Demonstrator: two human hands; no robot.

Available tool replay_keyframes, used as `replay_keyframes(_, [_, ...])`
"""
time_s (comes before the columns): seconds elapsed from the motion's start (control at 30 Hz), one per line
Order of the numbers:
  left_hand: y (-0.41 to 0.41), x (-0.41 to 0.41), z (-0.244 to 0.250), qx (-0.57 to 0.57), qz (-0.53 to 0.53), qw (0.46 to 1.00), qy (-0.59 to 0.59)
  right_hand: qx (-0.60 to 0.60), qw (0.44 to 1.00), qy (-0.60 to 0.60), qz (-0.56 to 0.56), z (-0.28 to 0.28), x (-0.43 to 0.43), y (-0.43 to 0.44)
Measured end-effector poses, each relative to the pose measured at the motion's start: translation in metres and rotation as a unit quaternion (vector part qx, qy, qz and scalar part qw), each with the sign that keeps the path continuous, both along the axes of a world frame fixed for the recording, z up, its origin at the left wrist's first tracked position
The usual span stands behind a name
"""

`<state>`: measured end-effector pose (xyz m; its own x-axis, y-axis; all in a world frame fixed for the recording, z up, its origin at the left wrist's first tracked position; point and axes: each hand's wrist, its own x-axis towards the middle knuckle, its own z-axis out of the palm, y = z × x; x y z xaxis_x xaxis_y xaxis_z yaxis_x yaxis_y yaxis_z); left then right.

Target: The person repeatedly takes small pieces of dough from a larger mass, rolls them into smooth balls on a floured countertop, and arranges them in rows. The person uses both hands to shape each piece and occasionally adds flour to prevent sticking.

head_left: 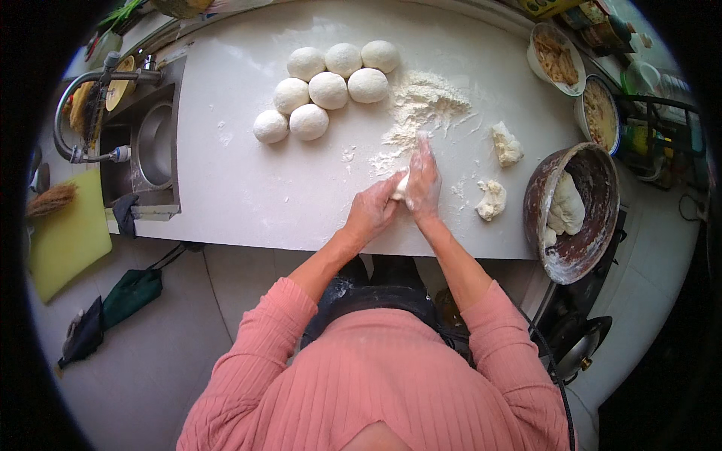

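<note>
Between my two hands, low over the white countertop, is a piece of dough, mostly hidden by the fingers. My left hand curls around its left side. Flour coats my right hand, which presses against the dough from the right with its fingers extended. Just beyond the fingertips lies a heap of loose flour. Several smooth, floured dough balls sit in staggered rows at the back left of it. To the right rest two rough dough lumps, one farther and one nearer.
A large brown bowl holding more dough stands at the right edge. Behind it are two bowls of food, one farther and one nearer. At left are a sink, a faucet and a yellow-green board.
</note>
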<state>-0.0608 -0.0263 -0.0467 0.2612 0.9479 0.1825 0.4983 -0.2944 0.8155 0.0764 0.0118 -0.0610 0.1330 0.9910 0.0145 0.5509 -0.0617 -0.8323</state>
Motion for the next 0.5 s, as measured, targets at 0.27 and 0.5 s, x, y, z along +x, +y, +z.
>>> replay_keyframes(0.27, [0.032,0.01,0.033,-0.432,0.078,0.887,-0.145,0.079,0.985,-0.15,0.03,-0.023,0.024,0.041])
replay_keyframes(0.5, [-0.002,-0.006,0.013,-0.168,-0.014,0.986,-0.015,0.001,1.0,-0.023,0.002,0.016,-0.001,0.005])
